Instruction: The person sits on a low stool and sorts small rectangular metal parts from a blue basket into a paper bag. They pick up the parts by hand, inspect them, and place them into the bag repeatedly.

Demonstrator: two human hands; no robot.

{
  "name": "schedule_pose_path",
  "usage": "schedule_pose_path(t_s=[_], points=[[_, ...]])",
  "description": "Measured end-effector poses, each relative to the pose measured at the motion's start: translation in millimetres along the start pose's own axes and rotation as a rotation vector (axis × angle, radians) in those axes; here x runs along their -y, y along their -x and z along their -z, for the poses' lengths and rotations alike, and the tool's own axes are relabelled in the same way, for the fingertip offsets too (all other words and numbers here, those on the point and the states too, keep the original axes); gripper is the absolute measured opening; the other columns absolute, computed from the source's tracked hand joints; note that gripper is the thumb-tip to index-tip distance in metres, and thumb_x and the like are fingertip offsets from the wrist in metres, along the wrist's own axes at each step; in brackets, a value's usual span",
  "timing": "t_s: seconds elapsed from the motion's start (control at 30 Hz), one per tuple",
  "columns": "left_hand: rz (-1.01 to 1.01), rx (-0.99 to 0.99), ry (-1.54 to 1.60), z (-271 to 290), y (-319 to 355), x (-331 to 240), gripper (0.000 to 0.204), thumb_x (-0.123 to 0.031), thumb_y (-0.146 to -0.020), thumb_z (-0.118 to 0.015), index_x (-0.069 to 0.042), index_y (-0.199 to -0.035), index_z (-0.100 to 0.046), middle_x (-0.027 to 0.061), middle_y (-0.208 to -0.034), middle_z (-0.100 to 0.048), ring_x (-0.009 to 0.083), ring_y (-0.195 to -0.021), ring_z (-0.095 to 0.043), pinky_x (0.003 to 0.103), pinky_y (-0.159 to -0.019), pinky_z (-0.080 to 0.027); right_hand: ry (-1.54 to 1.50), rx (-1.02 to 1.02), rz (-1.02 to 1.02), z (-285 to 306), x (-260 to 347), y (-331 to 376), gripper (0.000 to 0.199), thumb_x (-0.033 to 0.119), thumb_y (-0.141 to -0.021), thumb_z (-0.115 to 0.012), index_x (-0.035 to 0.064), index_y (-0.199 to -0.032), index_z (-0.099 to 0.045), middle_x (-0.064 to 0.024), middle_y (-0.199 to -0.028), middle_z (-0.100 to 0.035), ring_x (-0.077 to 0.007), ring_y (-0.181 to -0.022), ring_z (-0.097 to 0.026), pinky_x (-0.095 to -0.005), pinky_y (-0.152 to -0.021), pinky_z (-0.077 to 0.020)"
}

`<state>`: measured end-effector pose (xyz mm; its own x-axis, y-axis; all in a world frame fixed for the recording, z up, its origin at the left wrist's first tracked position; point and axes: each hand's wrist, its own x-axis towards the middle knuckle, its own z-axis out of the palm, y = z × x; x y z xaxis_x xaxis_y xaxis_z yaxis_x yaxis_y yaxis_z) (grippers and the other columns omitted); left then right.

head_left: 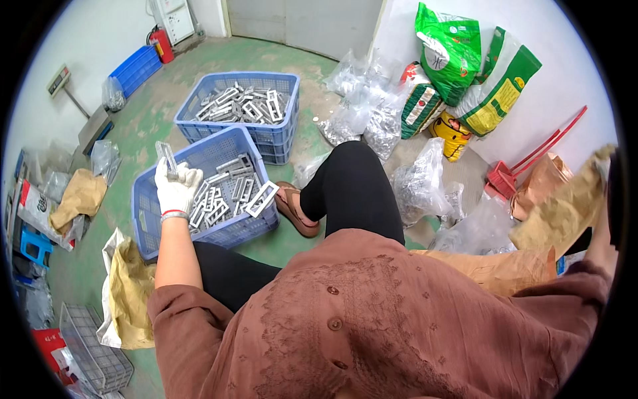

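The left forearm (pixel 177 253) reaches up to the near blue crate (pixel 242 234), its white-gloved left hand (pixel 177 181) raised over the crate's left part. Its fingers (pixel 193 177) are curled around one slotted metal piece (pixel 165 155), which stands nearly upright above the left edge. More metal pieces (pixel 214 207) lie loose inside, one across the right rim. The far blue crate (pixel 274 144) holds a heap of similar pieces (pixel 229 95). The right hand is out of sight, so its fingers' state cannot be told.
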<state>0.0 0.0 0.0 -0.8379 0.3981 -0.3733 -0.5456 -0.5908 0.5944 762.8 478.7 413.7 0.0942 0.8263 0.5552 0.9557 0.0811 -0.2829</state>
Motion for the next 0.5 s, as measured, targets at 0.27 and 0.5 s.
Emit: schedule_pose_path(t_s=[0.27, 0.5], points=[[-0.011, 0.137, -0.076, 13.1, -3.0, -11.3, 0.057, -0.047, -0.094, -0.060, 0.008, -0.106, -0.050, 0.0033, -0.063, -0.042, 0.0195, -0.061, -0.049, 0.043, -0.081, -0.055, -0.202, 0.211, 0.385, -106.6, 238.2, -33.0, 0.047, 0.041, -0.085, -0.078, 0.0027, -0.108, -0.061, -0.0105, -0.101, -0.064, -0.0168, -0.087, -0.061, -0.0314, -0.077, -0.0515], [-0.037, 0.116, -0.112, 31.3, 20.7, -23.8, 0.059, -0.051, -0.095, -0.058, 0.008, -0.102, -0.057, 0.0044, -0.063, -0.049, 0.0259, -0.064, -0.057, 0.048, -0.083, -0.057, -0.130, 0.265, 0.645, -203.7, 411.4, 10.5, 0.070, 0.056, -0.080, -0.073, 0.0009, -0.124, -0.063, -0.0176, -0.123, -0.062, -0.0270, -0.116, -0.056, -0.0327, -0.098, -0.0440]])
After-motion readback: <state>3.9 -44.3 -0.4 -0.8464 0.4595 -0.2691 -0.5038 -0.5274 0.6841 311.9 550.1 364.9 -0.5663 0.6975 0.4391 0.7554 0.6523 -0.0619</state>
